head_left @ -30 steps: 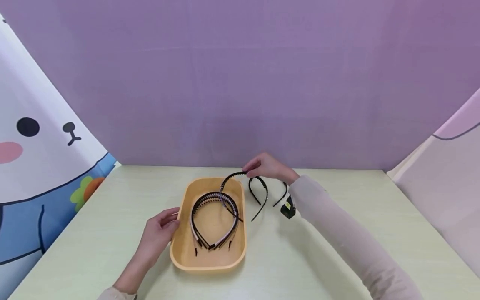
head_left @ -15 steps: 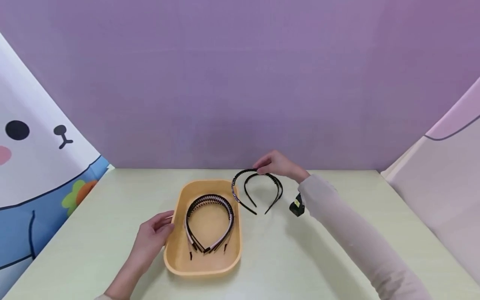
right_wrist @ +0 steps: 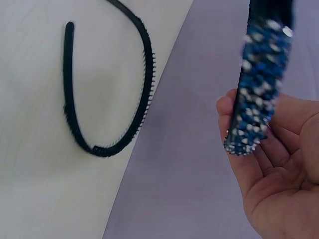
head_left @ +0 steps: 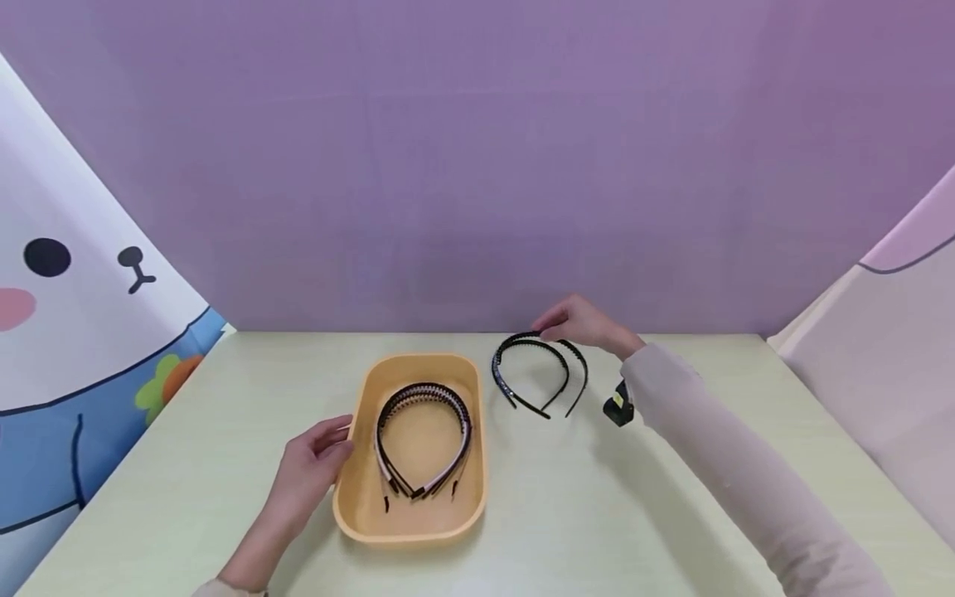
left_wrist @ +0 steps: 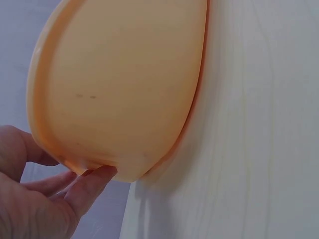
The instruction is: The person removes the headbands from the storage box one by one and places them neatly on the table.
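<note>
"Fingers of the right hand (head_left: 585, 322): free or gripping?"

"Gripping. Thumb and fingertips pinch the beaded headband (right_wrist: 260, 82) at the twelve o'clock part of its curve in the head view; from them its blue and white beads run toward seven."

"And the second headband (right_wrist: 148, 74), the black toothed one?"

"On the table (head_left: 567, 514), apart from the fingers, toward nine o'clock from them in the right wrist view. Seen from the head, both loops overlap."

"Left hand (head_left: 307, 464)?"

"Its fingers hold the orange tray (head_left: 422, 444) by the rim at nine o'clock. Nested headbands (head_left: 421, 391) lie inside, toward eight from the right hand."
</note>
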`<state>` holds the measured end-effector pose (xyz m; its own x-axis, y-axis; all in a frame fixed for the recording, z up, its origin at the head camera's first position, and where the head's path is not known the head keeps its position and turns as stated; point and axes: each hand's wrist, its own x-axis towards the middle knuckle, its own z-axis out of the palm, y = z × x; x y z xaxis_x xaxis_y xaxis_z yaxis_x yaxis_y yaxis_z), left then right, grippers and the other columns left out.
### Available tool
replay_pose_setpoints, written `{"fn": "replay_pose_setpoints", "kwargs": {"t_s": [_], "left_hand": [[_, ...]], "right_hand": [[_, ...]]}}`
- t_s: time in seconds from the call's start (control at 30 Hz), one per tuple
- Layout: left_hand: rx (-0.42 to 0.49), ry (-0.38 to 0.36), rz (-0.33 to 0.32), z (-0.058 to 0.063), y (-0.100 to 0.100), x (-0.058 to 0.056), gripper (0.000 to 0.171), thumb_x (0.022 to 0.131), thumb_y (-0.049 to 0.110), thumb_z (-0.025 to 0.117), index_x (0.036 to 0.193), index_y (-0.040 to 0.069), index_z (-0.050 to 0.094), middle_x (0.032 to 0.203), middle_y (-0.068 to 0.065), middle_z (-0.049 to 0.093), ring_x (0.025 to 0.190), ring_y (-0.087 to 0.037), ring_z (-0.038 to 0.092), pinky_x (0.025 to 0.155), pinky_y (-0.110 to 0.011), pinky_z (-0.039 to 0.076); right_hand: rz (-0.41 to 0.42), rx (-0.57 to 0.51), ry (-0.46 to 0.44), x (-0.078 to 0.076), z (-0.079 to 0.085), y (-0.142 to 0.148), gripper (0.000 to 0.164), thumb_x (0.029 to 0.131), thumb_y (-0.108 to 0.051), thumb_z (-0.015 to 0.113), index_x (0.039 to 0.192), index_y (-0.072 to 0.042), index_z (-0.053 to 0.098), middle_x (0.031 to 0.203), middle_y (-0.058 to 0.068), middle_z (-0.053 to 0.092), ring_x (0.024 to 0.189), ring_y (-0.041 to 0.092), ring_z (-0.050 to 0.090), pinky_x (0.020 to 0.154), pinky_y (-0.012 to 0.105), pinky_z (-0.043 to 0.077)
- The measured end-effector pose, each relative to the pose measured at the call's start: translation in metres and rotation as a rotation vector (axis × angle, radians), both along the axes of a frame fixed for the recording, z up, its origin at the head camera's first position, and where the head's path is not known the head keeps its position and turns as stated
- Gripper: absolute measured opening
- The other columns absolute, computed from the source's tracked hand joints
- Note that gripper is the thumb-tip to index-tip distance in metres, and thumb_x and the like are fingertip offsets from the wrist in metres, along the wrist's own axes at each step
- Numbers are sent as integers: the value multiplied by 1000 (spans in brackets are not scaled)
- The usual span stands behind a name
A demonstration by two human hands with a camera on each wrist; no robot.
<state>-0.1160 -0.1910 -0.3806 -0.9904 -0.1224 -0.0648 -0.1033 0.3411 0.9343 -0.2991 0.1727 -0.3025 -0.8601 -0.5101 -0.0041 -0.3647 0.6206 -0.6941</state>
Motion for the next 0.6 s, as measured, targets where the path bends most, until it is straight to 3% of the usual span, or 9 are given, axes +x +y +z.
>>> {"fn": "replay_pose_setpoints", "kwargs": {"t_s": [0.2, 0.6], "left_hand": [[4, 18, -3, 1, 2, 0, 42, 95, 2, 50, 135, -6, 46, 129, -30, 53, 113, -31, 60, 72, -17, 54], [-4, -6, -11, 3, 3, 3, 42, 96, 4, 50, 137, -5, 44, 131, -30, 52, 116, -33, 58, 73, -17, 54]], "right_hand": [[-26, 28, -1, 1, -2, 17, 25, 88, -4, 64, 111, 4, 68, 115, 21, 67, 107, 34, 63, 91, 43, 52], [-76, 83, 18, 1, -9, 51, 26, 89, -4, 61, 112, 6, 66, 115, 24, 66, 105, 36, 62, 92, 47, 51]]}}
